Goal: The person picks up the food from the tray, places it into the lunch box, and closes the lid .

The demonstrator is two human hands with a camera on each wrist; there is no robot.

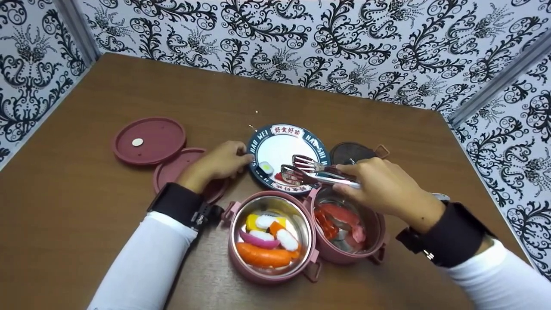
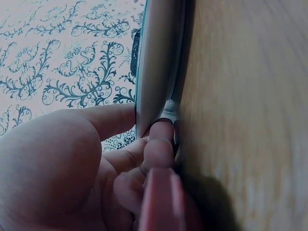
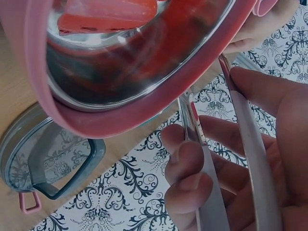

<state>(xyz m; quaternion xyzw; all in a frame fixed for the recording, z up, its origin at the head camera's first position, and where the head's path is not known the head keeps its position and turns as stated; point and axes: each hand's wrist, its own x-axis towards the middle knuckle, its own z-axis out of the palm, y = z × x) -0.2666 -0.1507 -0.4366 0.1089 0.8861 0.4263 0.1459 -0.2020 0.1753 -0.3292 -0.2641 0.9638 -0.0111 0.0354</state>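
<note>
My left hand (image 1: pixel 226 159) pinches the left rim of a round plate (image 1: pixel 280 146) with a dark lettered border; the left wrist view shows the thumb on one face and fingers beneath. In my right hand (image 1: pixel 381 185) is a pair of metal tongs (image 3: pixel 211 192), its two arms spread and its slotted ends over the plate's right side. A small white-and-green food piece (image 1: pixel 266 167) lies on the plate. Near the tong ends is a red piece (image 1: pixel 279 176); I cannot tell whether they touch it.
Nearest me, a pink pot (image 1: pixel 254 275) holds several toy foods, including an orange sausage-like piece (image 1: pixel 262 255). Beside it, another pink pot (image 1: pixel 340 257) holds red and pink pieces. Two dark-pink lids (image 1: pixel 157 142) overlap at left, one bearing a white disc (image 1: pixel 137 142). A dark lid-like object (image 1: pixel 348 153) lies behind my right hand.
</note>
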